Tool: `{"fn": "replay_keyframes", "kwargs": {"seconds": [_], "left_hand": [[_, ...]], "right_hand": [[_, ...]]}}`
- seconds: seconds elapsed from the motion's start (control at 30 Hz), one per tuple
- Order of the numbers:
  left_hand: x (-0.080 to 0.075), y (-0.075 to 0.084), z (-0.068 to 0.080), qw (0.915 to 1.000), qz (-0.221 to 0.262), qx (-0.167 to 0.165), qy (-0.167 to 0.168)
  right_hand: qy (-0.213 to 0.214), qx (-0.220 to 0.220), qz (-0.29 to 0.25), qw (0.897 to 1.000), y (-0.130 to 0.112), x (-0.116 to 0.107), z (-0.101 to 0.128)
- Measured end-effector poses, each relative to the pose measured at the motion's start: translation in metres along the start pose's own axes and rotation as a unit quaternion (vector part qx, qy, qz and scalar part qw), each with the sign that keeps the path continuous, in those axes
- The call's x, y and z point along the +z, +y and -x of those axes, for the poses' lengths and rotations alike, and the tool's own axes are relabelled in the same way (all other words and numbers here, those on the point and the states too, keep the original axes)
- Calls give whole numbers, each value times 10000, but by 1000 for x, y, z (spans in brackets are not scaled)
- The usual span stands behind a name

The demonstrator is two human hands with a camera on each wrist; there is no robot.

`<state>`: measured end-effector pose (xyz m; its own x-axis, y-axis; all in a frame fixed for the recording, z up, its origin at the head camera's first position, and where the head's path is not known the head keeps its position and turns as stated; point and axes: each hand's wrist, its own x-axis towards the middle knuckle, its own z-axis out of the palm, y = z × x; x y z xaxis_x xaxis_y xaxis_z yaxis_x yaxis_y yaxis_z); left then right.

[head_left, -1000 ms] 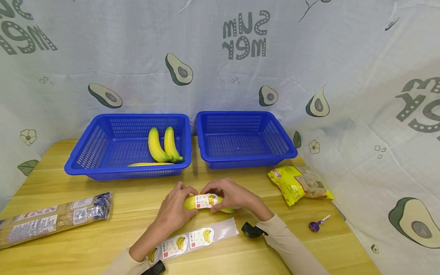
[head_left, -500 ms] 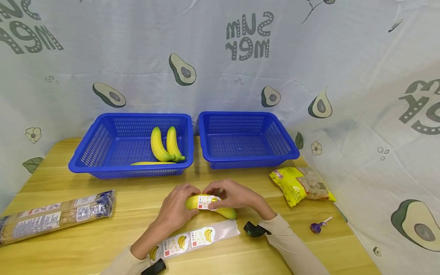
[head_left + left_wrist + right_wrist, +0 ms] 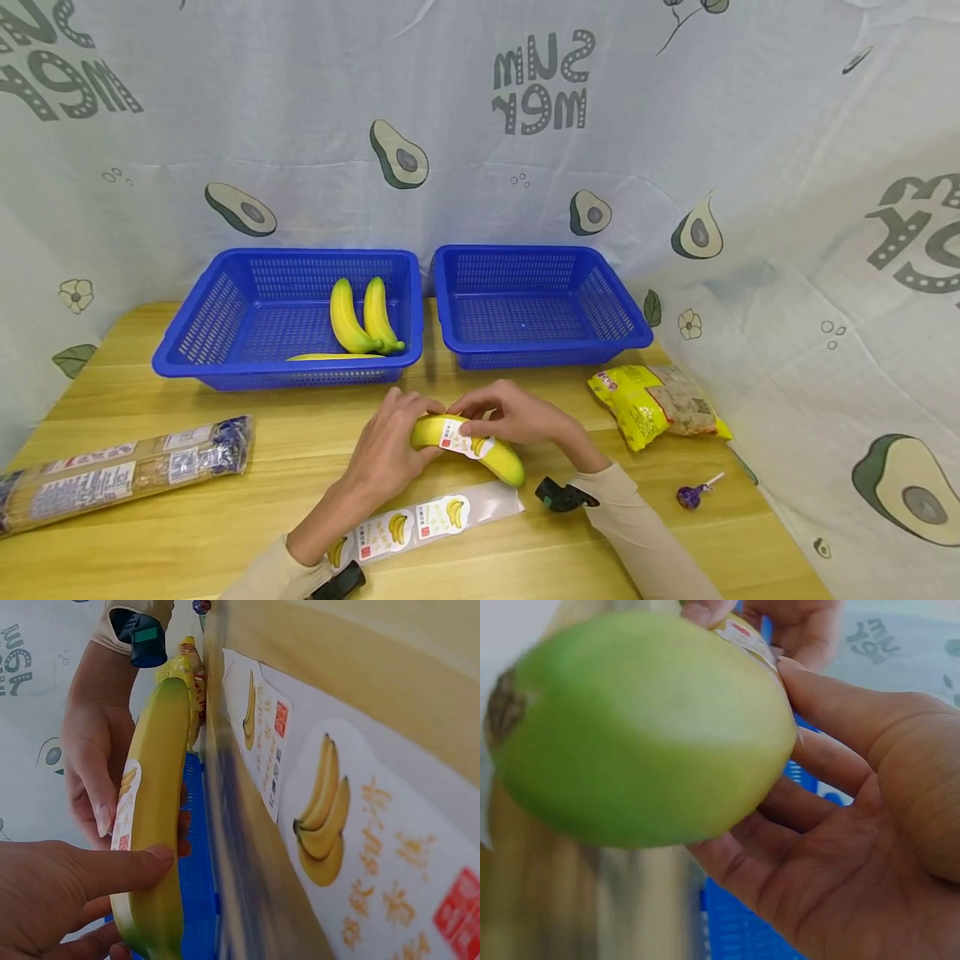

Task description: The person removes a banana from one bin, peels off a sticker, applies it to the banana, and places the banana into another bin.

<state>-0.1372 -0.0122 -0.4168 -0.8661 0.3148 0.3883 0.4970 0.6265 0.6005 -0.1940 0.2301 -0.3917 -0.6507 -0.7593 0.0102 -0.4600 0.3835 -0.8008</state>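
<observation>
Between both hands is a yellow banana (image 3: 504, 461) with a green tip, held just above the table and slanting down to the right. My left hand (image 3: 390, 442) grips its left end, thumb in front and fingers behind, as the left wrist view shows. My right hand (image 3: 517, 414) holds its middle, the thumb on a white banana-print sticker (image 3: 463, 439) on the peel. In the right wrist view, one sticker edge stands slightly off the peel, and the fingers curl behind the banana. Nearer the body lies a clear strip (image 3: 495, 498) with several matching stickers, partly under the left forearm.
At the back left, a blue basket (image 3: 180, 367) holds three bananas. Another blue basket (image 3: 547, 344) stands at the back right. A noodle pack (image 3: 127, 475) lies left; a yellow snack bag (image 3: 660, 402) and a purple lollipop (image 3: 690, 497) lie right.
The banana has turned so its right end points down toward the body, more of that end now showing. My right hand has shifted slightly, its thumb moving along the sticker.
</observation>
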Motion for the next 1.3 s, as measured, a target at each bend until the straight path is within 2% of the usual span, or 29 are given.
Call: {"fn": "replay_keyframes", "kwargs": {"seconds": [0.2, 0.3, 0.37, 0.47, 0.57, 0.67, 0.77, 0.83, 0.87, 1.07, 1.2, 1.3], "left_hand": [[-7, 5, -8, 9989, 414, -155, -158], [-12, 5, -13, 9951, 865, -346, -318], [-15, 4, -17, 9891, 1310, -539, -406], [-16, 2, -23, 9731, 2058, -878, -545], [-14, 0, -29, 9493, 2843, -1175, -652], [-13, 2, -33, 9290, 3360, -1381, -703], [-8, 6, -37, 9138, 3694, -1540, -686], [-5, 8, -40, 8982, 4006, -1699, -624], [-3, 8, -41, 8868, 4211, -1817, -575], [12, 13, -55, 8061, 5335, -2556, -150], [19, 16, -62, 7665, 5771, -2817, 110], [23, 16, -66, 7420, 6027, -2924, 268]], "right_hand": [[-5, -9, -26, 10000, -5, -16, 9], [10, 112, -42, 9999, -7, -25, 18], [-3, 213, -117, 9997, -8, -31, 25], [-66, 270, -301, 9992, -8, -39, 34], [-79, 251, -433, 9987, -7, -47, 41], [13, 282, -458, 9986, -9, -54, 47], [166, 370, -519, 9978, -11, -63, 52], [256, 422, -605, 9969, -13, -68, 55], [298, 453, -662, 9963, -13, -70, 54], [654, 817, -970, 9898, -21, -83, 52], [1004, 1009, -955, 9852, -25, -91, 44], [1164, 1119, -893, 9828, -27, -99, 35]]}}
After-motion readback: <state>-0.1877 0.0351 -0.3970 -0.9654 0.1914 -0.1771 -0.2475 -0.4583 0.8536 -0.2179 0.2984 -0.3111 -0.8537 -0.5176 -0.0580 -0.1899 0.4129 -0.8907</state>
